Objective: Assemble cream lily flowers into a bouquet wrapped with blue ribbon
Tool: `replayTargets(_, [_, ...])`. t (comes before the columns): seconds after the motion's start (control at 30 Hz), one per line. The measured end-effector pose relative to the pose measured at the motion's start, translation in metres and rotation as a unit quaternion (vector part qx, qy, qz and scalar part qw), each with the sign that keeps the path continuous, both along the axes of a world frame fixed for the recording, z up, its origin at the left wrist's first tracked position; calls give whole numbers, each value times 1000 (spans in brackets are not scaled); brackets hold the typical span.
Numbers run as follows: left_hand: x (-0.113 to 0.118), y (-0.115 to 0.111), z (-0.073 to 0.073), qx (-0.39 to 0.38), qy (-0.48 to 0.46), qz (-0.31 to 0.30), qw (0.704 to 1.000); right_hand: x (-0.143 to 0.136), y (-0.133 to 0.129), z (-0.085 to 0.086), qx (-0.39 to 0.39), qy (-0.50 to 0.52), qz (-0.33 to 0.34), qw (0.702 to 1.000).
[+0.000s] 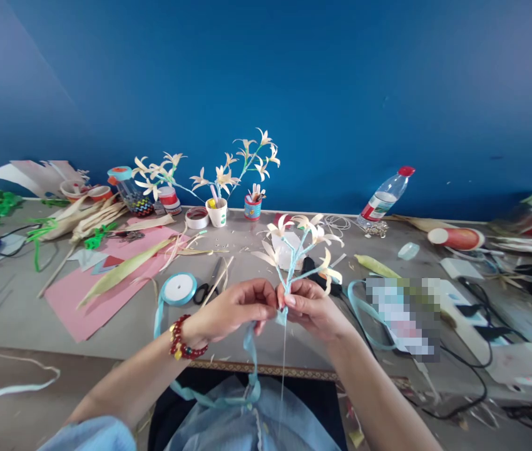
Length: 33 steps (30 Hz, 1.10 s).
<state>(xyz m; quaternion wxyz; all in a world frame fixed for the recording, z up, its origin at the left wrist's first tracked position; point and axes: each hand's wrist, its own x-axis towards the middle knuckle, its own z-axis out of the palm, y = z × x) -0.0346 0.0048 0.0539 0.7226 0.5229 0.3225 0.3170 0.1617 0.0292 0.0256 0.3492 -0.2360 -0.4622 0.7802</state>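
Note:
Between my hands stands a spray of pale handmade flowers (289, 254) on stems wrapped in light blue. My right hand (313, 307) pinches the joined stems just below the branching point. A thin bare wire (283, 357) hangs down from there. With closed fingers my left hand (240, 307) grips a light blue ribbon (251, 357) beside the stem; part of it is wrapped round the stem. The ribbon's slack droops over my lap and loops back up to the left, toward a ribbon spool (179, 289) lying on the table.
Black scissors (207, 291) lie beside the spool. Pink paper (92, 300) and dried husks cover the left. Finished flower sprays (223, 178) stand at the back, near a leaning plastic bottle (385, 197). A power strip (467, 319) and cables lie on the right.

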Motion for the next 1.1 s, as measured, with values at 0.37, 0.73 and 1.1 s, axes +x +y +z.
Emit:
replayTargets(0.37, [2,1,-3,-18,11,-16,1000,5,0,0,36,-19,18,999])
replayTargets(0.73, [17,-5,-27,-110,-82,59,989,1,-4,7,56,-39,3,998])
replayTargets(1.1, [19,-11,-19,-63,-101,151,981,4,-4,4,57,-70,-38,995])
